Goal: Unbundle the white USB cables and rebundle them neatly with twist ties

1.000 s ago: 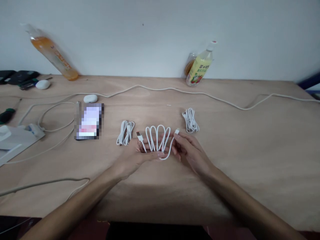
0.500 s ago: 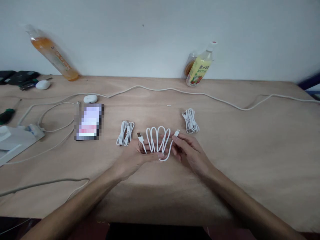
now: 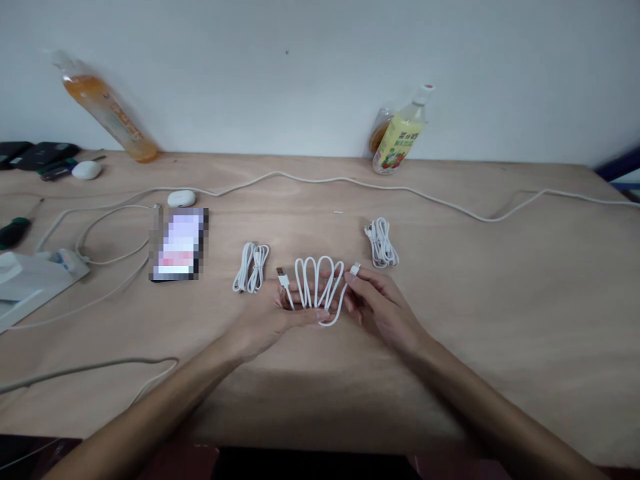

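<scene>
A white USB cable (image 3: 316,283), folded into several upright loops, is held between my two hands above the wooden table. My left hand (image 3: 280,313) pinches the bottom of the loops between thumb and fingers; the cable's USB-A plug (image 3: 283,277) sticks up beside it. At the other end, the smaller plug (image 3: 355,269) is between the thumb and fingers of my right hand (image 3: 377,297). One bundled white cable (image 3: 251,267) lies on the table just beyond my left hand. Another bundled cable (image 3: 382,243) rests beyond my right hand.
A pixelated phone (image 3: 177,245) and a white earbud case (image 3: 181,198) lie to the left. A long white cord (image 3: 350,180) crosses the table (image 3: 525,320). An orange bottle (image 3: 107,117) and a yellow bottle (image 3: 400,137) stand at the wall. A screwdriver (image 3: 15,232) lies far left.
The looped cable and both hands have shifted very slightly toward me and to the right. Both hands keep their hold, and the bundles stay where they were.
</scene>
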Demonstrator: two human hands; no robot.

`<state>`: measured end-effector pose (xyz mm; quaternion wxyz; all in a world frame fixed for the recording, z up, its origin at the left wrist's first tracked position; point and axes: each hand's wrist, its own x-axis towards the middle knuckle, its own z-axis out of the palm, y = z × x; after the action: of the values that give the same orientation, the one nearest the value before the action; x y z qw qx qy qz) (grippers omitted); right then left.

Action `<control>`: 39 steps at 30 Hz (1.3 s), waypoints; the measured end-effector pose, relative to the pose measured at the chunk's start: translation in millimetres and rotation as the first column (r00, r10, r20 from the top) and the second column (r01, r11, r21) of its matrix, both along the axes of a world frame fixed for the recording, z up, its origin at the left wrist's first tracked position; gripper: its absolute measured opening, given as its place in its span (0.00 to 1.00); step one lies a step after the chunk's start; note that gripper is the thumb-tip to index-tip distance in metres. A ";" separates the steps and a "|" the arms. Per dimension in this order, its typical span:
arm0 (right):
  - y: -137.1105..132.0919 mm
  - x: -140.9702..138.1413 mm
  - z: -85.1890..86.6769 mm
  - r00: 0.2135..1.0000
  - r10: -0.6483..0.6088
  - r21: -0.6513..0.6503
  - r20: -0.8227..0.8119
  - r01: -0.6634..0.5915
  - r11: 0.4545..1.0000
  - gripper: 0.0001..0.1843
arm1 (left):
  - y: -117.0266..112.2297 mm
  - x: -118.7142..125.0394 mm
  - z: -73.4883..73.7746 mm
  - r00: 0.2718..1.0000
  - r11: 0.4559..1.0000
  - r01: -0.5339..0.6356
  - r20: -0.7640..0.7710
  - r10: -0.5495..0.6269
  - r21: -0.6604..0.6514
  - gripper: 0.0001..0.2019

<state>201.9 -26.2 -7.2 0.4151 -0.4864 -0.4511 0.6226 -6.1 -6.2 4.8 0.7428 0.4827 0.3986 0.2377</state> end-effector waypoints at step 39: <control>-24.4 -27.1 1.8 0.949 0.035 -0.212 -0.314 -0.106 0.971 0.21 | -13.9 14.6 -1.3 0.980 0.985 0.155 0.138 -0.142 -0.082 0.15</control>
<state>174.9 -50.6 -5.4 0.3996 -0.4108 -0.3241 0.7527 8.4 -20.1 3.5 0.8046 0.4595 0.3221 0.1942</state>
